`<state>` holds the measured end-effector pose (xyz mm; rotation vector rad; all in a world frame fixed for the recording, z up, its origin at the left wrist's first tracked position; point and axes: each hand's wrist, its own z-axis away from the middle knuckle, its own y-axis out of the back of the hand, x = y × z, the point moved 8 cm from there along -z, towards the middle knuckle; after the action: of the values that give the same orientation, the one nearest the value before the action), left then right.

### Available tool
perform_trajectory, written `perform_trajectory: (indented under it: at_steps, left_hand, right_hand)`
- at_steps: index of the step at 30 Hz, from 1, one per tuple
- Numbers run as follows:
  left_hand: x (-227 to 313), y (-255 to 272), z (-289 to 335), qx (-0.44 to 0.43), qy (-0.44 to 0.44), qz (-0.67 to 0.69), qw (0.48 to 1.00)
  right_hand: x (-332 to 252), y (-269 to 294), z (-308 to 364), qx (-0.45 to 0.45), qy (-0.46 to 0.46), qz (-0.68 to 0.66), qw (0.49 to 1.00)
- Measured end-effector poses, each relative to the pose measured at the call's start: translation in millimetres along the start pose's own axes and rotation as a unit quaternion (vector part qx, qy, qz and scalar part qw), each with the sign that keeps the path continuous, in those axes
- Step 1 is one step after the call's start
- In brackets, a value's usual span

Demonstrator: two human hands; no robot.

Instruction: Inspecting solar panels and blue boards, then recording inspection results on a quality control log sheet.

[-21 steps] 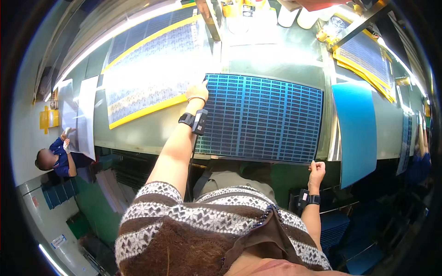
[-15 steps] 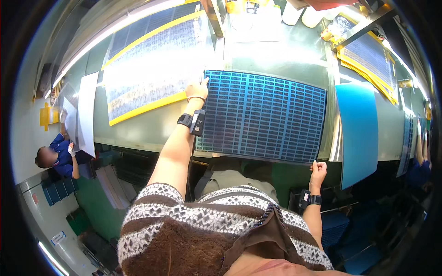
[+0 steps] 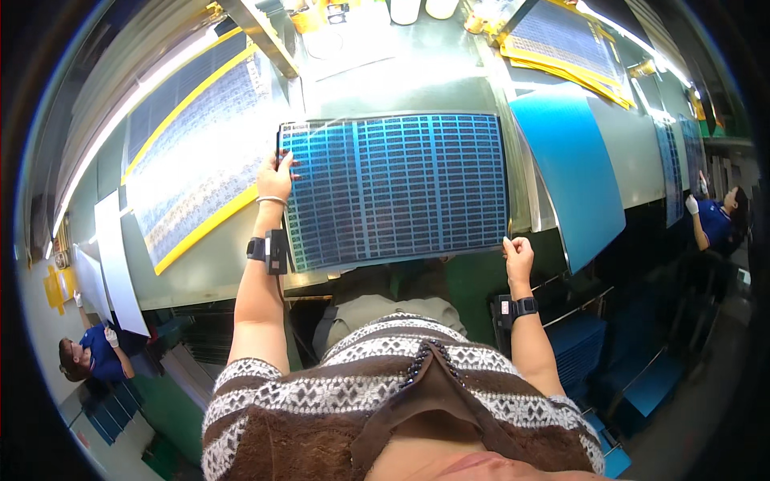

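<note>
A thin blue panel (image 3: pixel 397 188) printed with a grid of small dark rectangles is held between my two hands, over the front edge of the workbench. My left hand (image 3: pixel 277 178) grips its left side near the far corner, thumb on top and fingertips showing at the edge. At the near right corner, my right hand (image 3: pixel 517 255) pinches the panel between thumb and fingers. Both wrists wear black straps with small boxes.
A printed sheet with yellow borders (image 3: pixel 204 160) lies left on the greenish bench (image 3: pixel 361 96). To the right stand a plain blue sheet (image 3: pixel 569 168) and more yellow-edged sheets (image 3: pixel 569 48). Metal posts (image 3: pixel 261 36) rise behind. Co-workers in blue are at far left (image 3: pixel 100 353) and far right (image 3: pixel 714 216).
My view has turned to the right, so the bench and panel appear further left. Both hands keep their hold on the panel, now less slanted in view. The right co-worker shows more fully.
</note>
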<state>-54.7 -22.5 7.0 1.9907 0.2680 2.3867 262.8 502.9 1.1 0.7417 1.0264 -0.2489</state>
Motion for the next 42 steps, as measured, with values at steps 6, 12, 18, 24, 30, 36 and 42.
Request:
perform_trajectory:
  at_steps: [6, 12, 18, 24, 30, 36, 42]
  left_hand:
    - [90, 1, 37, 0.003, -0.095, -0.076, 0.993]
    - [29, 33, 62, 0.009, 0.031, -0.042, 0.999]
    - [-7, -7, 52, -0.138, 0.177, 0.026, 0.974]
    - [-19, -10, 42, -0.175, 0.164, 0.013, 0.971]
    - [1, -21, 40, -0.161, 0.167, 0.012, 0.973]
    - [-10, -13, 41, -0.145, 0.153, 0.039, 0.977]
    - [-11, -15, 33, -0.152, 0.152, 0.052, 0.975]
  right_hand:
    - [13, 8, -4, 0.065, 0.085, 0.134, 0.985]
    - [-34, -7, 9, 0.070, 0.071, 0.310, 0.945]
    - [-45, 2, 4, 0.082, 0.059, 0.416, 0.904]
    - [-46, 15, -13, 0.113, 0.209, 0.265, 0.935]
    - [-32, 21, -25, 0.070, 0.160, 0.238, 0.955]
    - [-16, 10, -17, -0.008, 0.013, 0.050, 0.999]
    - [-15, 8, -14, -0.035, -0.005, 0.020, 0.999]
